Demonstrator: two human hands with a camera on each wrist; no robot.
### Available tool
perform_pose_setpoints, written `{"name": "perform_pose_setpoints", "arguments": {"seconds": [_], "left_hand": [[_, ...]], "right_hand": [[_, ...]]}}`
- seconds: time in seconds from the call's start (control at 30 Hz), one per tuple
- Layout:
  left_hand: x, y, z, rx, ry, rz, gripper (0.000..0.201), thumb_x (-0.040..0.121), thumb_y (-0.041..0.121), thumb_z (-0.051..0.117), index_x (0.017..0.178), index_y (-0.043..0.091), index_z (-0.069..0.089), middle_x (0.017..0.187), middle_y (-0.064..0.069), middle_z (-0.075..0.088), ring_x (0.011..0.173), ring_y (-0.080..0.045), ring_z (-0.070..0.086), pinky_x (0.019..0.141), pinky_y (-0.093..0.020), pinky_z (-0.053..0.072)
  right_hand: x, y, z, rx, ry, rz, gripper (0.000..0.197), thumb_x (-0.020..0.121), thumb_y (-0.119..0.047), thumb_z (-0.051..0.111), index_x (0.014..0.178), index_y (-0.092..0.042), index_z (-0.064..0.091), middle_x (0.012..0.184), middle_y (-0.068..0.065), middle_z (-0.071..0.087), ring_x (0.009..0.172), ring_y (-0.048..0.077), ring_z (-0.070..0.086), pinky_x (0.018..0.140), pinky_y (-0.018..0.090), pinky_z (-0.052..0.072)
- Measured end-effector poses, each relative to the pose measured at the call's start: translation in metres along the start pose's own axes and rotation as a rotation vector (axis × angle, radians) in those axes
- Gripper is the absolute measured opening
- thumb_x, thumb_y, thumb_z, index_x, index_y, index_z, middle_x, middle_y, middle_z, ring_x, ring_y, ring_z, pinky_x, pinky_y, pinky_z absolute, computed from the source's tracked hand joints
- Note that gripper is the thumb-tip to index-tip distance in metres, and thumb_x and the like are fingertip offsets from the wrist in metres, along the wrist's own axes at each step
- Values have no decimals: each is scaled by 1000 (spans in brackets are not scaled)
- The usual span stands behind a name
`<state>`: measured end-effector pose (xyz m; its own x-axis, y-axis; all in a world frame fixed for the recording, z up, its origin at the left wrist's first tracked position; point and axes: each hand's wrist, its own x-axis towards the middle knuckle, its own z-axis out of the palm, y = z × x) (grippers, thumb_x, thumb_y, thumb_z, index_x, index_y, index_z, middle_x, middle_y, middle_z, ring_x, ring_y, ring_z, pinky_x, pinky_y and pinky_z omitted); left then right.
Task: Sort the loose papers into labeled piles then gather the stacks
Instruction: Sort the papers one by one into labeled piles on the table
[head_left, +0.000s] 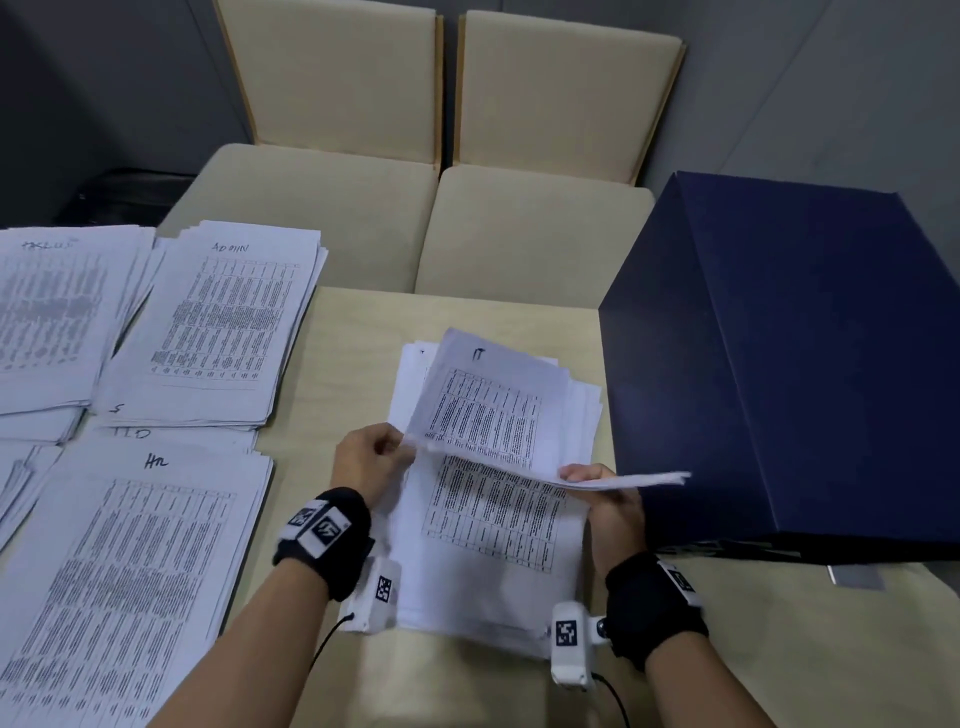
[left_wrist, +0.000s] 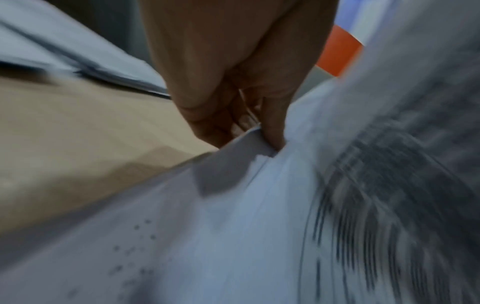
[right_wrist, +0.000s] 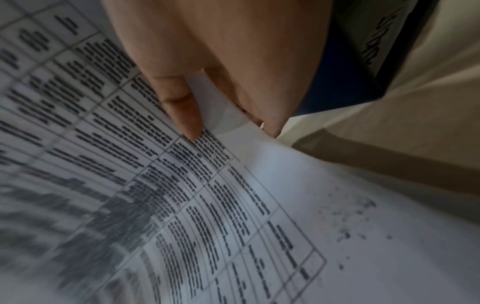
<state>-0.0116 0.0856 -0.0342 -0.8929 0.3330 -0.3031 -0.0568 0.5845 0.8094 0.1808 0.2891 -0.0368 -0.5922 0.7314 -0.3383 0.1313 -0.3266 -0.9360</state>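
Your forearms come in from the bottom edge, each with a black wrist strap and a small white camera box. Your left hand (head_left: 371, 457) pinches the near left corner of a lifted bundle of sheets (head_left: 488, 410); in the left wrist view, its fingers (left_wrist: 272, 127) are curled and pressed onto the paper edge. Your right hand (head_left: 597, 483) grips the near right corner of the same bundle, thumb on top, and the right wrist view shows the thumb (right_wrist: 182, 111) and the other fingers clamping the paper between them. That bundle has "IT" handwritten at its top and is raised at the near edge, tilted over the loose stack (head_left: 488, 566) lying flat on the table (head_left: 343, 364) right in front of you.

On your left lie the sorted piles: one marked "HR" (head_left: 135, 561) nearest you, one marked "ADMIN" (head_left: 218, 322) beyond it, and another pile (head_left: 52, 312) at the far left whose label is too blurred to read. To your right a dark blue box (head_left: 789, 353) sits just beside the loose stack. Two beige chairs (head_left: 431, 156) stand at the far side of the table.
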Motion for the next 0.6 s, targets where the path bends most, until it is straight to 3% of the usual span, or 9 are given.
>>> {"name": "perform_pose_setpoints", "arguments": {"seconds": [0.07, 0.13, 0.2, 0.23, 0.3, 0.37, 0.43, 0.53, 0.6], "left_hand": [[-8, 0, -12, -288, -42, -39, 38, 75, -1, 79, 57, 12, 48, 52, 1, 51, 51, -11, 45, 48, -15, 37], [-14, 1, -21, -440, -66, -69, 37, 72, -1, 81, 62, 7, 46, 58, -7, 51, 54, -14, 49, 51, -19, 42], [-19, 5, -27, -498, -122, -72, 24, 72, -2, 79, 81, -6, 58, 75, -10, 66, 67, -19, 63, 61, -23, 50], [-23, 10, -29, -549, -130, -78, 23, 74, -8, 75, 93, -7, 62, 81, -6, 73, 73, -17, 69, 63, -22, 54], [-28, 15, -29, -614, -124, -83, 27, 77, -11, 70, 101, 1, 65, 83, -3, 77, 74, -14, 73, 60, -20, 55], [-31, 16, -27, -623, -75, -85, 22, 80, 0, 73, 102, 2, 68, 86, -4, 77, 75, -16, 74, 58, -22, 55], [-29, 9, -25, -638, -27, -119, 20, 87, 14, 71, 103, 3, 70, 92, -8, 77, 81, -19, 74, 63, -27, 57], [-26, 2, -23, -642, 16, -183, 25, 92, 23, 67, 108, 5, 71, 100, -8, 76, 91, -23, 73, 81, -37, 57], [-24, -1, -22, -603, 41, -173, 25, 91, 21, 68, 110, 5, 70, 100, -7, 76, 93, -23, 73, 87, -42, 57]], "right_hand": [[4, -3, 3, 49, -12, 37, 24, 77, 10, 64, 93, -5, 75, 102, 7, 75, 102, 18, 70, 83, 21, 53], [9, -4, 5, 83, -47, 37, 30, 82, 8, 64, 107, -7, 74, 115, 9, 72, 109, 16, 68, 87, 21, 54], [13, 0, 7, 95, -51, 21, 19, 76, -3, 70, 86, -19, 76, 117, 11, 71, 114, 24, 64, 98, 33, 50], [13, 0, 9, 61, -38, 6, 13, 73, -9, 70, 75, -21, 74, 111, 7, 73, 110, 22, 64, 99, 32, 48], [12, -2, 11, -14, -24, -28, 19, 76, -4, 67, 67, -19, 73, 88, -3, 72, 89, 13, 65, 86, 22, 48], [10, -7, 13, -15, -27, -37, 30, 81, 10, 66, 66, -15, 73, 77, -3, 70, 77, 10, 63, 74, 16, 49], [7, -8, 15, 8, -8, -57, 26, 81, 15, 64, 70, -8, 69, 76, 2, 67, 74, 10, 62, 68, 14, 49], [6, -4, 11, 1, 43, -68, 9, 80, 15, 65, 79, 5, 64, 80, 10, 65, 78, 15, 62, 76, 23, 49], [5, -5, 10, 1, 65, -42, 8, 81, 11, 67, 87, 6, 67, 86, 12, 71, 83, 22, 67, 80, 30, 53]]}}
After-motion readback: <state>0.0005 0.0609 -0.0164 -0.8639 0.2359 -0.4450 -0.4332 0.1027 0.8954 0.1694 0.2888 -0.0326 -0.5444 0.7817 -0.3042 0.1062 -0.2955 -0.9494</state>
